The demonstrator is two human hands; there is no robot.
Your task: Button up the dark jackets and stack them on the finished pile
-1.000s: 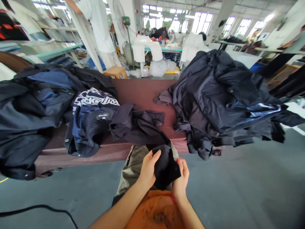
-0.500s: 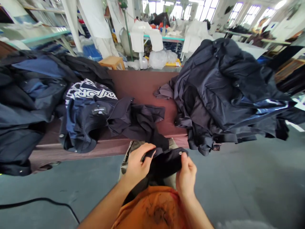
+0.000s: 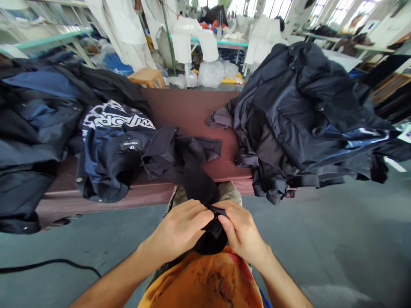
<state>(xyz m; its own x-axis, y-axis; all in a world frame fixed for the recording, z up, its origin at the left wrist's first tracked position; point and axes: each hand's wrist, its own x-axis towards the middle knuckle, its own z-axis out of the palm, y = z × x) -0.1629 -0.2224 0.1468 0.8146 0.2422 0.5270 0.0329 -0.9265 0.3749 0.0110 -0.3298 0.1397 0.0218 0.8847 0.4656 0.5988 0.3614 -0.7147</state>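
Black cloth (image 3: 199, 182) partly hidden behind hands (image 3: 183, 226)

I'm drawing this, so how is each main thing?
Dark garment: bunched, held
Left fingers: pinching it
Right fingers: pinching it too
Tom Ford label: face up
Left garment pile: heaped, crumpled
Right garment pile: heaped, crumpled
Brown table: partly covered
Wooden stool: upright
Black cable: lying curved

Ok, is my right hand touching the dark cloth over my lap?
Touching: the head view shows the right hand pinching a folded edge of the dark cloth.
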